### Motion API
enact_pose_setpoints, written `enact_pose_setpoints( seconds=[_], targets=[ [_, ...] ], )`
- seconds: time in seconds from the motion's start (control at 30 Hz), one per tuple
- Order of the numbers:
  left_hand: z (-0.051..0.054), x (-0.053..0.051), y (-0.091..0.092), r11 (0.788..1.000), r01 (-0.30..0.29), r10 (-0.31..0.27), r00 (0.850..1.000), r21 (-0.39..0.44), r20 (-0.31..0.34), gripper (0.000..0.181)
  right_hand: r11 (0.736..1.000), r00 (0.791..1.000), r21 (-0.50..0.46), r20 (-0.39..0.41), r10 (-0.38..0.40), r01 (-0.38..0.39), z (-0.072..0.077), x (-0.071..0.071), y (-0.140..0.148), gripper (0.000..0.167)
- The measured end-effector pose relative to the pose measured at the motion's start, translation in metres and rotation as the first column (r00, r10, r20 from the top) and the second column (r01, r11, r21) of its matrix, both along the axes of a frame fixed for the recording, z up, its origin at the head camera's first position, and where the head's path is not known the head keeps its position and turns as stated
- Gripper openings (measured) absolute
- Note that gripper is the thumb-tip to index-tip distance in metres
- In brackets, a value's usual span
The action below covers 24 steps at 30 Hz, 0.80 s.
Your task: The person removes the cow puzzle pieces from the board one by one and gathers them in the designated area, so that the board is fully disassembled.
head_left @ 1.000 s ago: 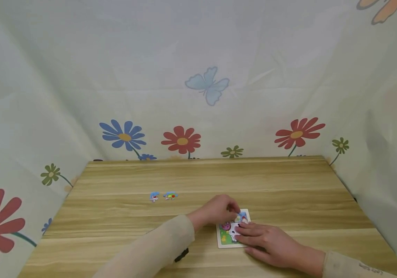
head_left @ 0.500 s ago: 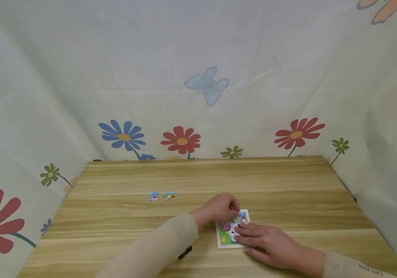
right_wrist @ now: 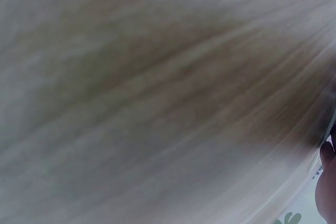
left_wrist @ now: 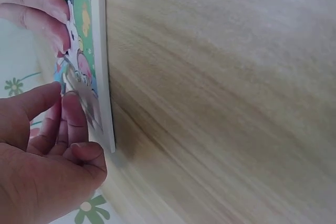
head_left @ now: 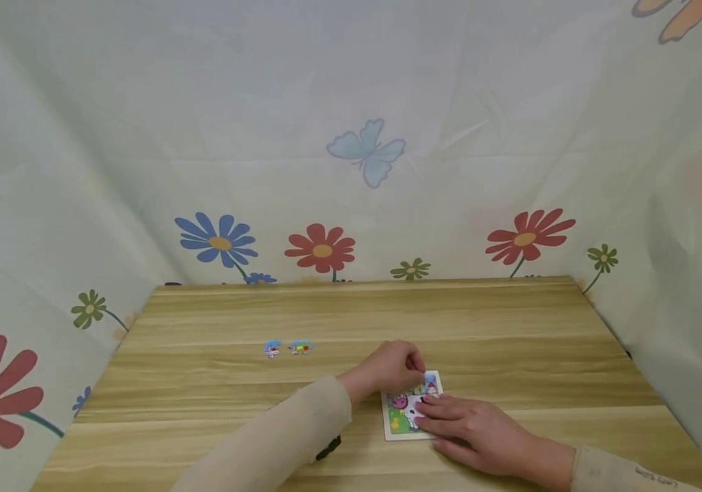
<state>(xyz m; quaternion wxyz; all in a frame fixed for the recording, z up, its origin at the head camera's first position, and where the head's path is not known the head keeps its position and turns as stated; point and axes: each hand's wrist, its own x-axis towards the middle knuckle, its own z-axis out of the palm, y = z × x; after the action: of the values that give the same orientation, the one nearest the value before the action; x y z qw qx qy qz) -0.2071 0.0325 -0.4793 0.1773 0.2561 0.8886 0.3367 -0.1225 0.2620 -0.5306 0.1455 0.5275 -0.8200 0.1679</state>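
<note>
A cartoon picture board (head_left: 387, 425) with a pale rim lies flat on a wood-grained desk (head_left: 203, 410), right of centre and towards the person. Its picture shows a white cow (head_left: 412, 410) with a pink muzzle on green ground, partly covered by two hands.

The left hand (head_left: 388, 369) is at the board's far end, its back upward and its wrist bent so that the fingertips point down onto the picture. In the left wrist view, thumb and fingers close in a narrow pinch on a thin, flat piece (left_wrist: 64, 80) at the board's surface; the little finger curls in towards the palm. The left forearm slants in from the lower left.

The right hand (head_left: 480, 430) comes in from the lower right, palm down, fingers extended and laid across the board's right side, gripping nothing. The right wrist view is mostly blurred desk, with part of this hand at its edge.

Both arms wear beige sleeves (head_left: 271, 437). Farther left on the desk, well apart from the board, two small colourful loose pieces (head_left: 273, 348) lie side by side. Behind hangs pale cloth (head_left: 253, 137) printed with flowers (head_left: 321, 250) and a blue butterfly (head_left: 366, 152).
</note>
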Motion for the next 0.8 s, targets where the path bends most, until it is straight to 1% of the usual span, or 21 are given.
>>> enact_pose_setpoints(
  seconds=[0.13,0.23,0.37,0.5,0.57,0.63,0.8],
  targets=[
    [-0.003,-0.001,0.000,0.999,-0.009,0.008,1.000,0.032,0.014,0.007,1.000,1.000,0.004,0.001,-0.002,0.002,0.000,0.000,0.000,0.046],
    [-0.006,-0.003,0.000,0.999,-0.007,0.006,1.000,0.041,0.026,0.007,1.000,1.000,0.008,0.008,-0.008,0.008,0.000,0.000,0.000,0.046],
    [-0.007,-0.005,-0.001,0.999,-0.008,0.005,0.998,0.050,0.065,0.006,1.000,1.000,0.012,0.007,-0.012,0.011,0.001,0.001,-0.001,0.046],
    [-0.007,-0.010,-0.004,0.997,-0.040,0.034,0.996,0.072,0.087,0.007,1.000,1.000,0.014,-0.010,-0.006,0.006,0.002,0.002,-0.001,0.047],
    [-0.005,-0.012,-0.006,0.994,-0.058,0.049,0.994,0.090,0.097,0.007,1.000,1.000,0.018,-0.013,-0.005,0.005,0.002,0.002,-0.001,0.047],
    [-0.001,-0.014,-0.010,0.992,-0.069,0.057,0.992,0.110,0.114,0.007,1.000,1.000,0.026,0.001,-0.014,0.014,0.003,0.003,-0.001,0.047],
    [0.013,-0.020,-0.026,0.990,-0.060,0.043,0.990,0.125,0.131,0.008,0.998,0.998,0.044,0.045,-0.035,0.033,0.005,0.003,-0.001,0.046]
  ],
)
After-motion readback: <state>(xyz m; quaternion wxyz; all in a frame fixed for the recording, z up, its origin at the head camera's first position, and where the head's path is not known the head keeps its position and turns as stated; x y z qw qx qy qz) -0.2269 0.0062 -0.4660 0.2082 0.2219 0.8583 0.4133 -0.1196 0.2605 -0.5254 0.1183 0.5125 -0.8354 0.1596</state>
